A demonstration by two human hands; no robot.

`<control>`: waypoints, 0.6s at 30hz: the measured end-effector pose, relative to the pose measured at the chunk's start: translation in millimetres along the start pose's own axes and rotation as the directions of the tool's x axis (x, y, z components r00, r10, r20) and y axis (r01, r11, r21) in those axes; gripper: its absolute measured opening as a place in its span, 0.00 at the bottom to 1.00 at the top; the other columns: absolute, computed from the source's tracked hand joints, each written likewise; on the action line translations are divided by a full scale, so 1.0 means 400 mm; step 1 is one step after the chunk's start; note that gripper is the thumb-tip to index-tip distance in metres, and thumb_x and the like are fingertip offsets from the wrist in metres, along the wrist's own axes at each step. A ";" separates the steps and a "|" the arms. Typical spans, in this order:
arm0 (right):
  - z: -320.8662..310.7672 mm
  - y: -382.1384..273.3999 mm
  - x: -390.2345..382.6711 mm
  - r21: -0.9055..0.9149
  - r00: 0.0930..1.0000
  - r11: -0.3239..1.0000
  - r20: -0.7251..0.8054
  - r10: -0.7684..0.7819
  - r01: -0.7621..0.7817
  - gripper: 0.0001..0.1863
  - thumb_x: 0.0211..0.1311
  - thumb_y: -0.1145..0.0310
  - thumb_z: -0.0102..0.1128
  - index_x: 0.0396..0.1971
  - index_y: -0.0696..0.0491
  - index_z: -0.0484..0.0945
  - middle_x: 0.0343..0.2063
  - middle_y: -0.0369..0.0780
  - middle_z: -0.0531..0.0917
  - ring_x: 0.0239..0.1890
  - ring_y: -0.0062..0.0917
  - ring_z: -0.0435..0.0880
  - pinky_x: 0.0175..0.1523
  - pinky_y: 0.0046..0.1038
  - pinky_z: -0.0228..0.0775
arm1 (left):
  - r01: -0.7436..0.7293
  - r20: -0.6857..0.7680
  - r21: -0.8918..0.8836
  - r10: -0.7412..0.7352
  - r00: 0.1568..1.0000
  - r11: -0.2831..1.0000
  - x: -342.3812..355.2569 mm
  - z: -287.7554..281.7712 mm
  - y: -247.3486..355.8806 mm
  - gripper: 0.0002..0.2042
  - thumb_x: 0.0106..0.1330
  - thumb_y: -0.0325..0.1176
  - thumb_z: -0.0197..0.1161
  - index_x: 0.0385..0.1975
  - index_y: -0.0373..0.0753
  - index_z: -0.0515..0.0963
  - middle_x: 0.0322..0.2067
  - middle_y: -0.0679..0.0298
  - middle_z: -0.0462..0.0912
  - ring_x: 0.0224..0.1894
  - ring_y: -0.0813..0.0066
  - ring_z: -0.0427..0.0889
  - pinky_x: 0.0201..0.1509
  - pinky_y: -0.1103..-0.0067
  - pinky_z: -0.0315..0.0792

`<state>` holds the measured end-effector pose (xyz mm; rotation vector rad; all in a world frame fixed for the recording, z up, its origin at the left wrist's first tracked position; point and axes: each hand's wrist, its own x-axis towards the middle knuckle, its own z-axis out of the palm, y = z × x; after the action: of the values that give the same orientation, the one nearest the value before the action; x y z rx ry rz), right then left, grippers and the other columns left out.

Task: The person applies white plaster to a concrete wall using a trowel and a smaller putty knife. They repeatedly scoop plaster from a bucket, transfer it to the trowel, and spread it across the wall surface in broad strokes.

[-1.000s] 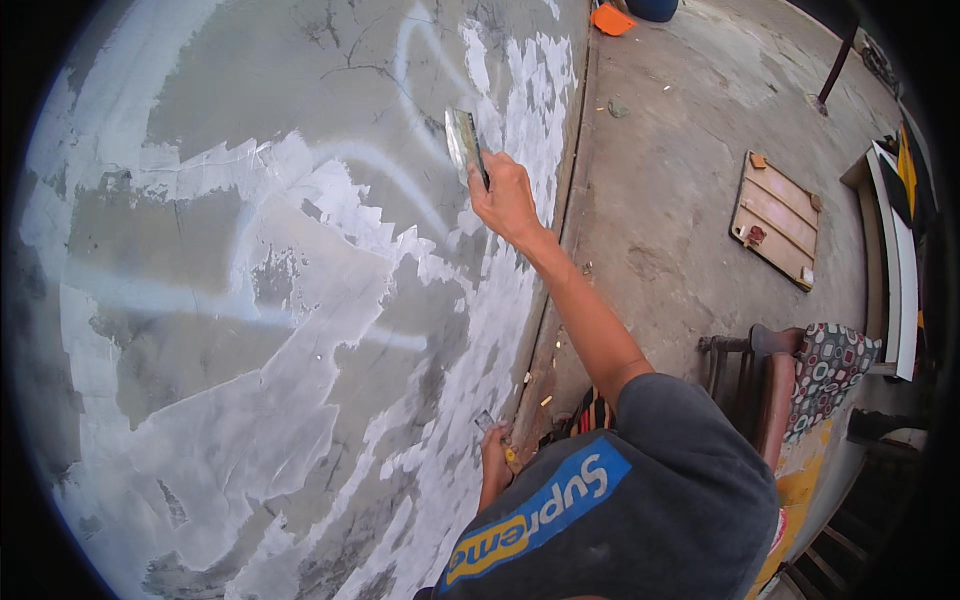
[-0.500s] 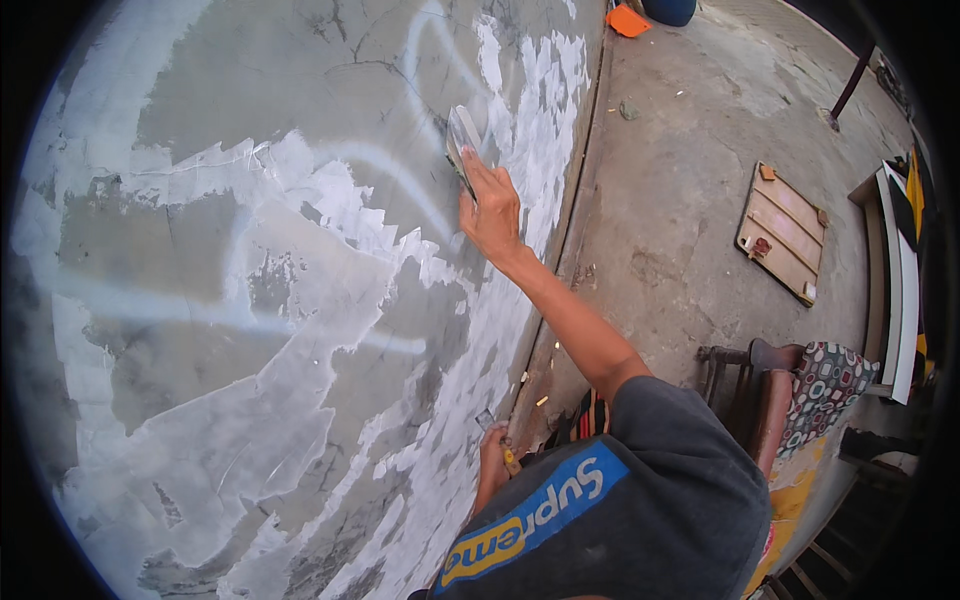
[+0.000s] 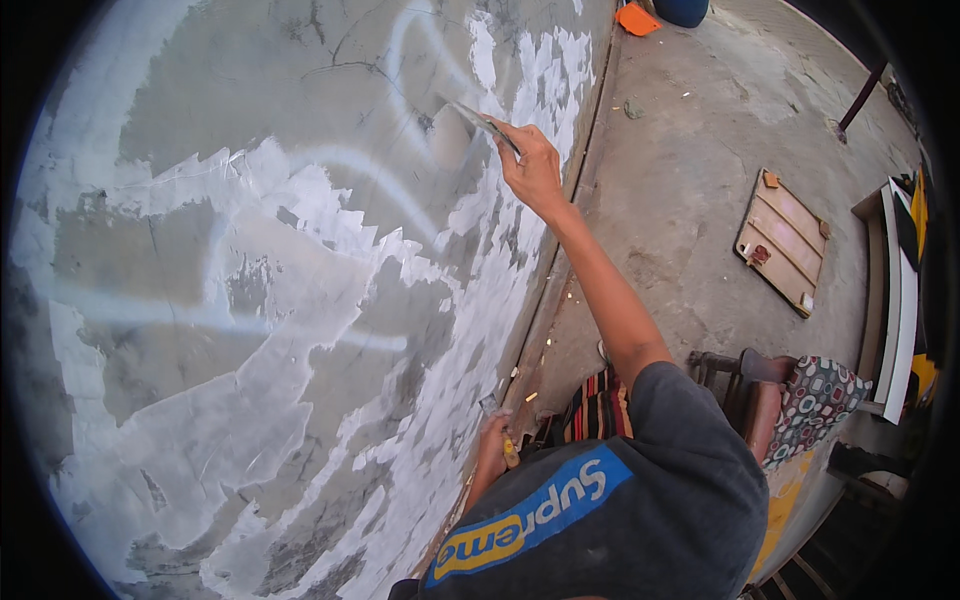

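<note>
A grey wall (image 3: 260, 70) with patches and streaks of whitish putty (image 3: 200, 440) fills the left side. My right hand (image 3: 535, 170) is closed on a thin, flat putty blade (image 3: 485, 124), reaching up with the arm extended. The blade's far edge is at the wall, beside a smooth pale smear (image 3: 450, 138); I cannot tell whether it touches. Low and close to my body, my left hand (image 3: 490, 442) grips a putty knife (image 3: 510, 453) with a yellow handle and small metal blade. Part of that hand's grip is hidden.
Concrete floor (image 3: 680, 230) runs along the wall's foot. A framed wooden panel (image 3: 785, 240) lies on it. Near my right side stands a chair (image 3: 765, 400) with patterned cloth (image 3: 820, 410). Striped fabric (image 3: 597, 405) is by my body. Farther off are an orange dustpan-like object (image 3: 637, 19) and a dark post (image 3: 862, 95).
My right hand has moved right with the putty blade, which is now tilted more across, and a pale smear shows beside it. My left hand stays low with the putty knife. The view has shifted slightly.
</note>
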<state>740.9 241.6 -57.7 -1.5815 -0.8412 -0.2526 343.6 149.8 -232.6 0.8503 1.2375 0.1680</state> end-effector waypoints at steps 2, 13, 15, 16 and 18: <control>0.029 -0.014 -0.034 0.045 0.999 0.998 -0.016 -0.046 0.047 0.23 0.55 0.80 0.57 0.51 0.45 0.80 0.31 0.38 0.83 0.26 0.26 0.71 0.34 0.26 0.68 | 0.047 -0.009 -0.029 -0.048 0.999 0.998 -0.009 -0.014 -0.013 0.08 0.64 0.32 0.54 0.40 0.41 0.76 0.24 0.69 0.70 0.22 0.81 0.69 0.24 0.84 0.67; 0.011 -0.010 -0.162 0.060 1.000 0.998 -0.005 -0.023 0.023 0.24 0.49 0.84 0.57 0.50 0.52 0.80 0.41 0.40 0.85 0.29 0.31 0.75 0.35 0.27 0.71 | 0.051 -0.037 0.007 -0.051 0.998 0.999 -0.019 0.013 -0.016 0.08 0.65 0.30 0.52 0.40 0.40 0.76 0.25 0.68 0.70 0.24 0.81 0.69 0.26 0.82 0.68; 0.015 0.051 -0.068 -0.057 0.980 0.991 -0.165 0.114 -0.125 0.23 0.50 0.83 0.57 0.50 0.55 0.79 0.40 0.42 0.85 0.30 0.32 0.75 0.37 0.30 0.70 | 0.029 -0.040 0.000 -0.029 0.999 1.000 -0.026 0.023 -0.008 0.08 0.65 0.30 0.52 0.40 0.40 0.76 0.25 0.69 0.70 0.24 0.80 0.69 0.26 0.82 0.69; 0.025 0.071 -0.029 -0.085 0.977 0.991 -0.198 0.083 -0.101 0.24 0.50 0.82 0.57 0.51 0.56 0.79 0.40 0.43 0.85 0.31 0.32 0.75 0.38 0.30 0.71 | 0.050 -0.040 -0.029 -0.052 0.998 0.998 -0.023 0.021 -0.018 0.08 0.65 0.30 0.52 0.40 0.40 0.75 0.25 0.69 0.70 0.24 0.80 0.69 0.26 0.82 0.68; 0.061 0.085 0.028 -0.141 0.964 0.988 -0.267 0.020 -0.060 0.24 0.49 0.81 0.58 0.51 0.57 0.78 0.40 0.43 0.85 0.32 0.33 0.75 0.39 0.31 0.71 | 0.091 -0.039 -0.083 -0.094 0.995 0.992 -0.019 0.006 -0.040 0.08 0.64 0.30 0.51 0.40 0.40 0.75 0.25 0.69 0.69 0.24 0.80 0.69 0.26 0.82 0.68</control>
<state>763.0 269.6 -82.4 -1.6562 -0.5922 -0.4957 337.8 133.5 -236.9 0.7209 1.2994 0.1616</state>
